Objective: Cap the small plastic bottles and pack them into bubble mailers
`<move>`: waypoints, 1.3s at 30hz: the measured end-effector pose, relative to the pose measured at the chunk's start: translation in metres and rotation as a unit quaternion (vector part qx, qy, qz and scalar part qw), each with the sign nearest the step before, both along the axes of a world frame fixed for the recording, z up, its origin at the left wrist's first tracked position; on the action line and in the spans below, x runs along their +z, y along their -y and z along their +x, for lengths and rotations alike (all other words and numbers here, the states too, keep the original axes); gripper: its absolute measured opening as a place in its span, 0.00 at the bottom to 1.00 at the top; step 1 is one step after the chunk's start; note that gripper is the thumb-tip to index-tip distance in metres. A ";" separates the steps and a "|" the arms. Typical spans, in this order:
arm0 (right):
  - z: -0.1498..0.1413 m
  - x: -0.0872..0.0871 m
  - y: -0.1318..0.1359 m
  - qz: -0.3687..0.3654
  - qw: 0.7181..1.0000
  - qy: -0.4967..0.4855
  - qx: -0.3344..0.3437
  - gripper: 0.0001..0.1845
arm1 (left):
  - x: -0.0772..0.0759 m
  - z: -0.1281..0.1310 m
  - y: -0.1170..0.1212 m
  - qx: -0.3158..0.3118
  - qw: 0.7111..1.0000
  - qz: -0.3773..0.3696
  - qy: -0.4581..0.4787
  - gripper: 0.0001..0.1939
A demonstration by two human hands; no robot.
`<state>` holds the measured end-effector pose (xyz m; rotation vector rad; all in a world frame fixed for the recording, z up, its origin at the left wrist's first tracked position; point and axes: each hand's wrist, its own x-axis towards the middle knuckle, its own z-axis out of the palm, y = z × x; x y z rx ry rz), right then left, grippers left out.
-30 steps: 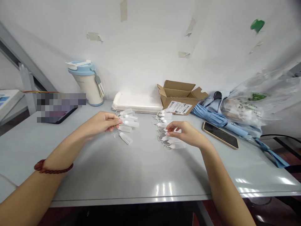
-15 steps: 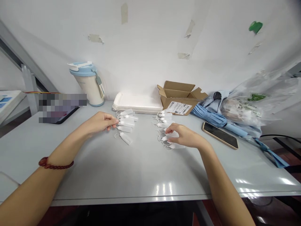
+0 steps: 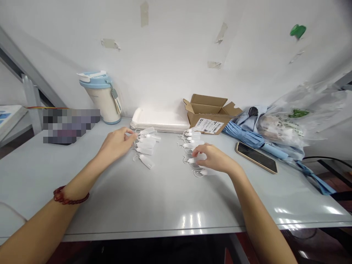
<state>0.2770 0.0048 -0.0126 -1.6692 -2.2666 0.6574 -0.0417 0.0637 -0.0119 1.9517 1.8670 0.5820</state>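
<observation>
Pale grey table (image 3: 154, 198) meets a white wall patched with tape. Left of the cardboard box (image 3: 210, 115), two clusters of small white bottles (image 3: 145, 145) lie; the left hand (image 3: 117, 143) touches one cluster with loosely curled fingers, the right hand (image 3: 214, 158) pinches a bottle (image 3: 195, 160) in the other.

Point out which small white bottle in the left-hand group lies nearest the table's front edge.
It is the small white bottle lying slanted at the bottom of the left group, set slightly apart below the others, which are stacked close by the left hand fingertips.
</observation>
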 end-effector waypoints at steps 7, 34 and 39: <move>-0.002 -0.003 -0.001 0.020 1.000 -0.012 0.005 0.08 | 0.003 0.014 0.013 -0.003 0.997 0.049 0.055 0.16; -0.049 0.001 0.015 -0.081 0.939 -0.335 0.000 0.10 | -0.007 0.049 0.052 -0.250 0.938 -0.099 0.221 0.12; -0.049 -0.002 0.014 -0.096 0.931 -0.352 0.009 0.11 | -0.006 0.049 0.051 -0.251 0.920 -0.141 0.265 0.12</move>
